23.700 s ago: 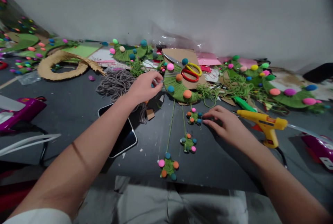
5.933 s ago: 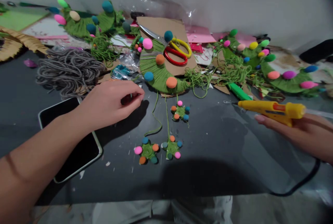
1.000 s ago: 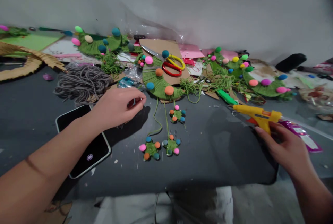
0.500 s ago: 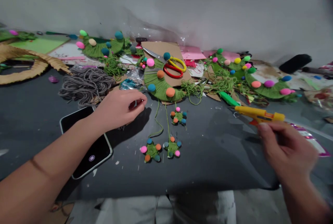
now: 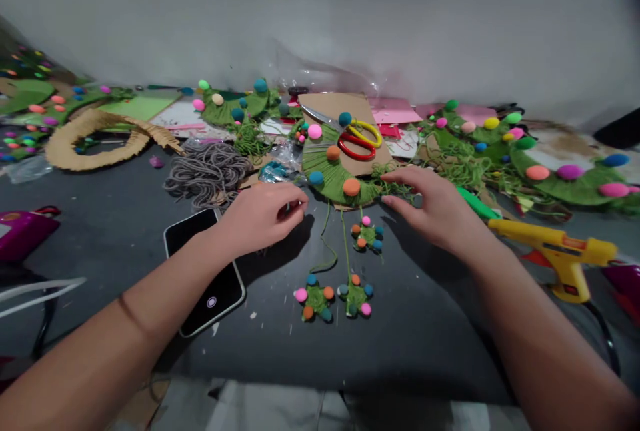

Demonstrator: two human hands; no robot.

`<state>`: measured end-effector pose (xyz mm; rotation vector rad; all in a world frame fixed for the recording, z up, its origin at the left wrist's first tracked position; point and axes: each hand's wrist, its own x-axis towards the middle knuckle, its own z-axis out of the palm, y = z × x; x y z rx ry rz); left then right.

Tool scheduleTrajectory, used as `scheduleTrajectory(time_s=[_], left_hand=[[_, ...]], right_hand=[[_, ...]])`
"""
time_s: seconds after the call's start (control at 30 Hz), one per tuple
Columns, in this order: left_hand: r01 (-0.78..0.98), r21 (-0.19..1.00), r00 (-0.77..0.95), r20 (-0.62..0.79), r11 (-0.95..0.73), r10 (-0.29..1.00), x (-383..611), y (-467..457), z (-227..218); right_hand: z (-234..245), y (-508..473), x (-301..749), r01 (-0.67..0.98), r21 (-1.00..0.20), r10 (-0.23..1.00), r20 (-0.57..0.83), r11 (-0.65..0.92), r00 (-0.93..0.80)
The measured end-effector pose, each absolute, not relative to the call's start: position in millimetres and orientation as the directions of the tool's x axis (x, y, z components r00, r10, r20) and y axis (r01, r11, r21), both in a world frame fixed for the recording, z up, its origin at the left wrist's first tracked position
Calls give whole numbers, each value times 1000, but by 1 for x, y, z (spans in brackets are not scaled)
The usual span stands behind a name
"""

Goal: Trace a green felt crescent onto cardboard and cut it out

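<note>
My left hand (image 5: 267,217) hovers left of a green yarn-wrapped crescent (image 5: 323,177) with coloured pom-poms, its fingers curled toward the thumb in a pinch. Whatever is between those fingertips, if anything, is too small to make out. On the right side of the crescent, my right hand (image 5: 433,211) reaches in, thumb and fingers apart and nothing in it. Green strings hang from the crescent to small yarn stars with pom-poms, among them a lower-left star (image 5: 316,299), a lower-right star (image 5: 356,299) and an upper star (image 5: 367,236). A yellow glue gun (image 5: 555,244) rests right of my right forearm.
Red-and-yellow-handled scissors (image 5: 359,144) lie on cardboard (image 5: 345,105) behind the crescent. A phone (image 5: 220,294) is under my left forearm. Grey yarn (image 5: 207,171), a tan wrapped ring (image 5: 95,163), and another pom-pom crescent (image 5: 550,184) sit farther back. A magenta tool (image 5: 23,234) lies far left.
My right hand has let go of the glue gun, now on the table, and moved left to the crescent. The camera view has shifted left; my left hand keeps its pose.
</note>
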<state>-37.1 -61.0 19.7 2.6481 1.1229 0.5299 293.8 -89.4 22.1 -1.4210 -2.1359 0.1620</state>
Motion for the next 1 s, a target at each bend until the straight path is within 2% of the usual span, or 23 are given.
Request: scheduleTrajectory(time_s=[0.17, 0.33, 0.53, 0.7, 1.0], left_hand=[[645, 356, 633, 245, -676, 734, -36, -60, 20], [663, 368, 618, 223, -652, 754, -37, -57, 20], [650, 363, 629, 236, -667, 741, -38, -55, 18], [639, 367, 635, 244, -676, 733, -36, -56, 19], [640, 375, 639, 223, -670, 736, -34, -57, 18]], right_hand=[[2, -88, 295, 835, -291, 844, 430, 467, -321], [-6, -82, 289, 877, -200, 845, 424, 437, -325], [-8, -81, 280, 864, -244, 855, 408, 440, -320], [4, -85, 266, 772, -363, 793, 540, 522, -282], [-2, -76, 246, 758, -279, 692, 659, 589, -295]])
